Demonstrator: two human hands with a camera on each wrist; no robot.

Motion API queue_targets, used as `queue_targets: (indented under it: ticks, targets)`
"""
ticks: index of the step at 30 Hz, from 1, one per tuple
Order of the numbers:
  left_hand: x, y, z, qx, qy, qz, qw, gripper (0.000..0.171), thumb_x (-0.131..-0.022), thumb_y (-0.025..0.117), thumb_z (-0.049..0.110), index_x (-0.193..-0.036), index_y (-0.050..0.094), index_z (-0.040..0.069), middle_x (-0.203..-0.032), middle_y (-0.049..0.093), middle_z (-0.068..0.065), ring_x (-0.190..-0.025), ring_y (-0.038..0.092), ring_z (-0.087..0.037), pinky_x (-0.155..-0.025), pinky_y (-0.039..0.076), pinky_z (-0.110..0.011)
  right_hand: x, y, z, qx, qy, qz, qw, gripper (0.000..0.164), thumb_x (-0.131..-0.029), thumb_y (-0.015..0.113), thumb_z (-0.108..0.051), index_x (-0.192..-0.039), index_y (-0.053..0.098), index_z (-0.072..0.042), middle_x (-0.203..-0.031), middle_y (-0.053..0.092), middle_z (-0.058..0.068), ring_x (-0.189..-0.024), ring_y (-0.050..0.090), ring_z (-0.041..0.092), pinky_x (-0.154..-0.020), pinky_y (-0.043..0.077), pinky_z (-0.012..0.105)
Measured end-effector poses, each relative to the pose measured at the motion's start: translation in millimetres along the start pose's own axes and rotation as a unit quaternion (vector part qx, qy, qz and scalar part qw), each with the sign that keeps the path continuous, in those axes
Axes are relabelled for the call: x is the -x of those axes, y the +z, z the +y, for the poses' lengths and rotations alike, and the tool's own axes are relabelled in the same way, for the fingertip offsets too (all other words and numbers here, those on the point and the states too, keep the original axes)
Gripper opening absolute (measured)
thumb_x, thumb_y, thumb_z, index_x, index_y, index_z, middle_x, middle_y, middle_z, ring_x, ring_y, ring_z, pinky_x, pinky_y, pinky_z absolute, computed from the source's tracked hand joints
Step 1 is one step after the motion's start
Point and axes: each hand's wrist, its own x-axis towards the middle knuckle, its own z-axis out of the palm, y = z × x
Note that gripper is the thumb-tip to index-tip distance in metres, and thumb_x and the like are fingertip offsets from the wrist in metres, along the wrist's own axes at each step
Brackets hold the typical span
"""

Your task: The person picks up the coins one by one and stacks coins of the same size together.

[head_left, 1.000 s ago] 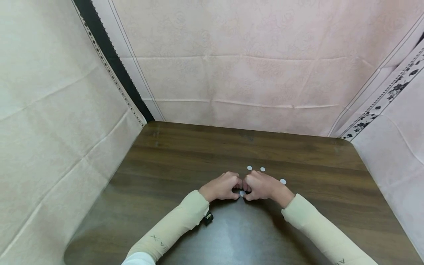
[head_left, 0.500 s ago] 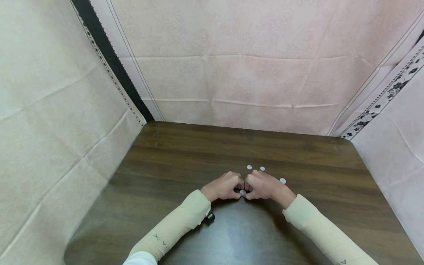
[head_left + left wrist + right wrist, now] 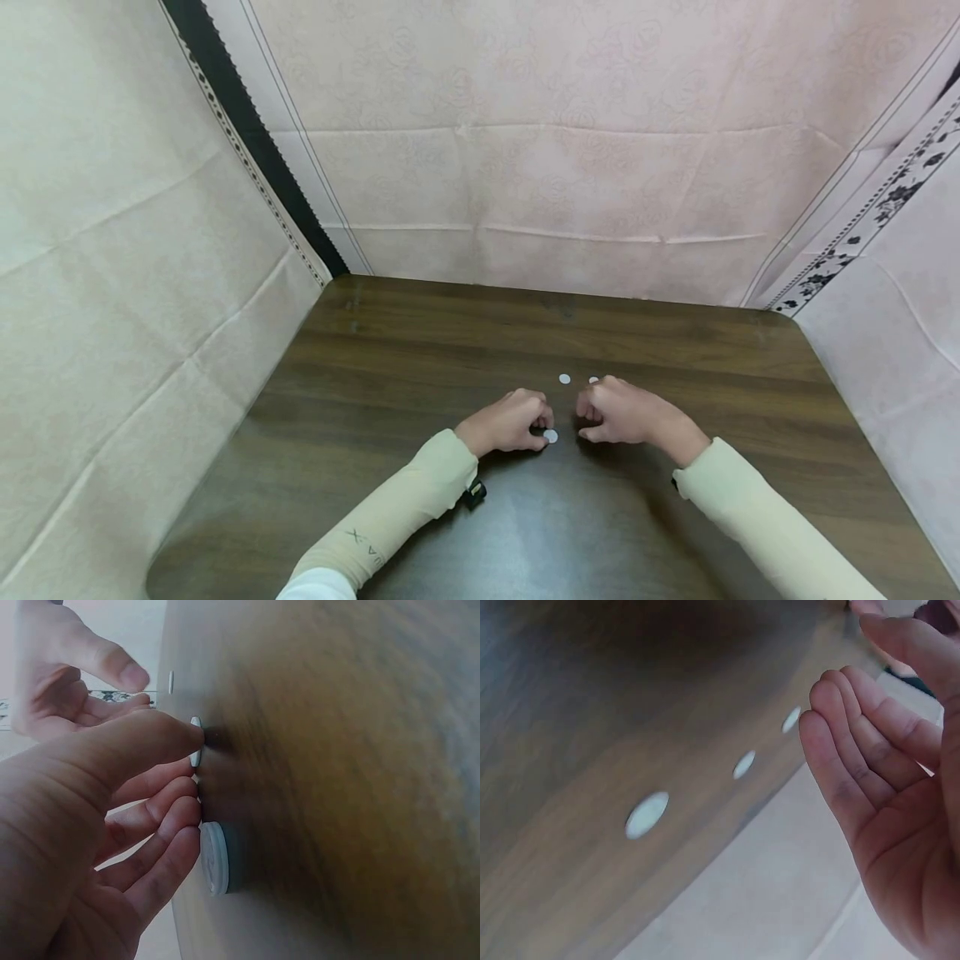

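Observation:
A small flat white disc (image 3: 551, 436) lies at the fingertips of my left hand (image 3: 504, 423). In the left wrist view the thumb and forefinger pinch this disc (image 3: 196, 756) by its edges, low at the tabletop. A thicker round pale piece with a rim (image 3: 215, 859) sits beside the other left fingers; the head view hides it. My right hand (image 3: 624, 414) hovers to the right, apart from the left. Its fingers are loosely bent with the thumb apart, holding nothing, as the right wrist view shows of the right hand (image 3: 889, 761).
Farther back on the brown wooden table (image 3: 420, 333) lie a white disc (image 3: 565, 379) and another white disc (image 3: 593, 380), partly covered by the right hand. The right wrist view shows a larger-looking disc (image 3: 646, 815). Pale cloth (image 3: 525, 183) hangs around the table.
My right hand has let go of the disc and moved right, now covering the rightmost disc in the head view. My left hand has stayed at its disc.

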Motion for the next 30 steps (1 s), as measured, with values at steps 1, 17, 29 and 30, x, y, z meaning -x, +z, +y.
queue_targets:
  ticks: [1, 17, 29, 30]
  targets:
    - [0.3, 0.0, 0.3, 0.001, -0.002, -0.001, 1.0000, 0.010, -0.091, 0.082, 0.018, -0.099, 0.079, 0.012, -0.097, 0.069, 0.002, -0.085, 0.061, -0.005, -0.077, 0.050, -0.012, 3, -3, 2, -0.003, 0.006, 0.002, 1.000, 0.017, -0.089, 0.083, -0.016, -0.097, 0.075, -0.004, -0.089, 0.075, 0.003, -0.079, 0.068, 0.009, -0.072, 0.059, 0.027]
    - [0.6, 3.4, -0.9, -0.005, -0.004, 0.003, 1.0000, 0.011, -0.092, 0.081, 0.019, -0.100, 0.079, 0.012, -0.097, 0.069, 0.002, -0.085, 0.060, -0.004, -0.078, 0.050, -0.012, 51, -24, 49, 0.008, 0.092, 0.033, 0.995, 0.013, -0.091, 0.077, -0.007, -0.101, 0.074, -0.001, -0.094, 0.073, 0.007, -0.085, 0.068, 0.016, -0.073, 0.058, 0.033]
    - [1.5, 1.6, 1.5, 0.000, -0.013, -0.001, 0.9999, 0.012, -0.092, 0.081, 0.019, -0.101, 0.079, 0.011, -0.098, 0.069, 0.001, -0.087, 0.060, -0.005, -0.079, 0.050, -0.013, 52, -12, 70, 0.007, 0.095, 0.021, 0.995, 0.009, -0.086, 0.079, -0.005, -0.092, 0.073, -0.006, -0.087, 0.070, 0.001, -0.081, 0.066, 0.012, -0.070, 0.057, 0.030]
    - [1.4, 1.8, 1.4, 0.000, -0.013, -0.001, 0.9999, 0.012, -0.092, 0.081, 0.019, -0.101, 0.079, 0.011, -0.099, 0.069, 0.001, -0.087, 0.060, -0.005, -0.079, 0.050, -0.013, 51, -12, 71, 0.006, 0.098, 0.017, 0.995, 0.010, -0.086, 0.079, -0.005, -0.092, 0.073, -0.005, -0.087, 0.070, 0.001, -0.082, 0.066, 0.012, -0.070, 0.057, 0.031]
